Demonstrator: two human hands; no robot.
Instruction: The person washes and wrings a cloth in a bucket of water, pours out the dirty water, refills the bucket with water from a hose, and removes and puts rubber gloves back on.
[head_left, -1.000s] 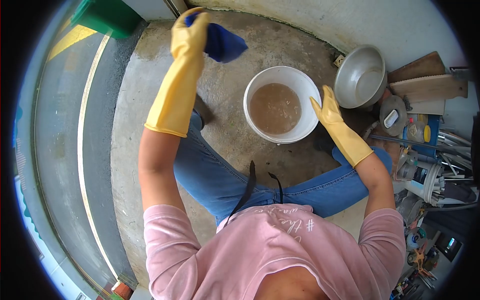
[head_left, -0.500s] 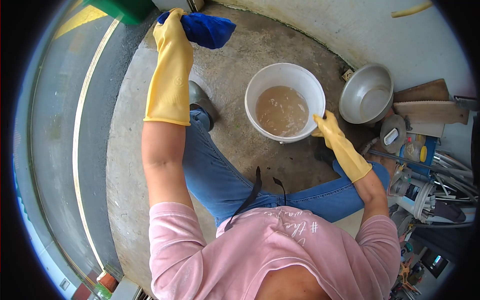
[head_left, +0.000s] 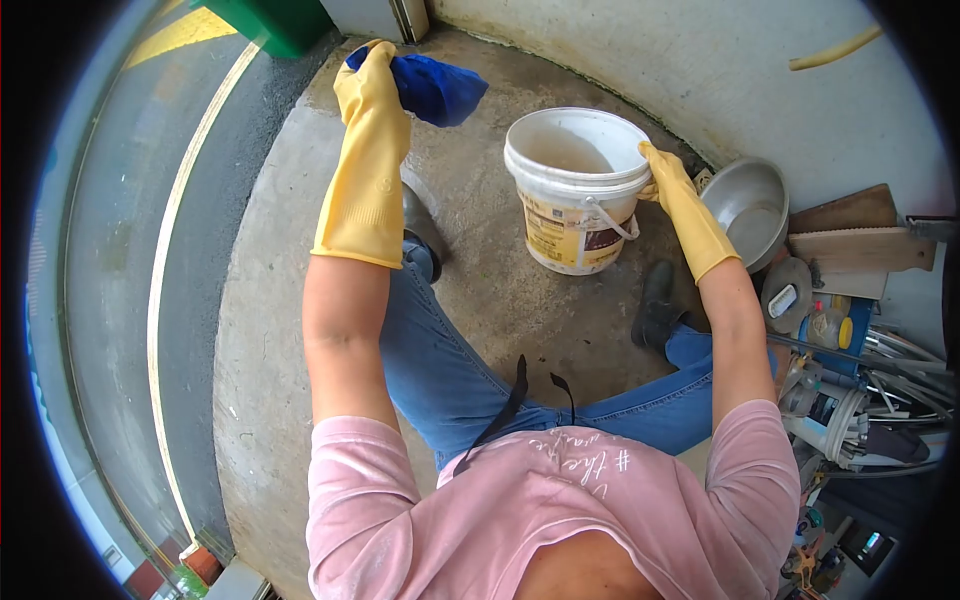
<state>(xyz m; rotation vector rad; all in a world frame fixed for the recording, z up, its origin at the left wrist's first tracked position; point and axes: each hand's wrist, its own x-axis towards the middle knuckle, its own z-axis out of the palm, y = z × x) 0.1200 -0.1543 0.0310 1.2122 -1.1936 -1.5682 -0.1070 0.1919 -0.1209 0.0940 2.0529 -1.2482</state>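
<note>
My left hand (head_left: 370, 75), in a long yellow rubber glove, is closed on a bunched blue cloth (head_left: 440, 90) held out at the upper left. My right hand (head_left: 660, 175), in a matching glove, grips the right rim of a white bucket (head_left: 575, 195). The bucket leans away from me, so its yellow and brown label and wire handle face me. Murky brown water (head_left: 565, 150) shows inside against the far wall. The bucket's base is close to the wet concrete floor; whether it touches fully I cannot tell.
A metal basin (head_left: 745, 210) leans by the wall at right, beside wooden boards (head_left: 865, 235) and a clutter of bottles and pipes (head_left: 890, 360). My boots (head_left: 655, 305) flank the bucket. A green bin (head_left: 270, 25) stands upper left, near the road (head_left: 190, 250).
The bucket has tipped away from me, so its outer side now shows. My right hand has moved up and away along with the rim. The blue cloth has shifted slightly right and down.
</note>
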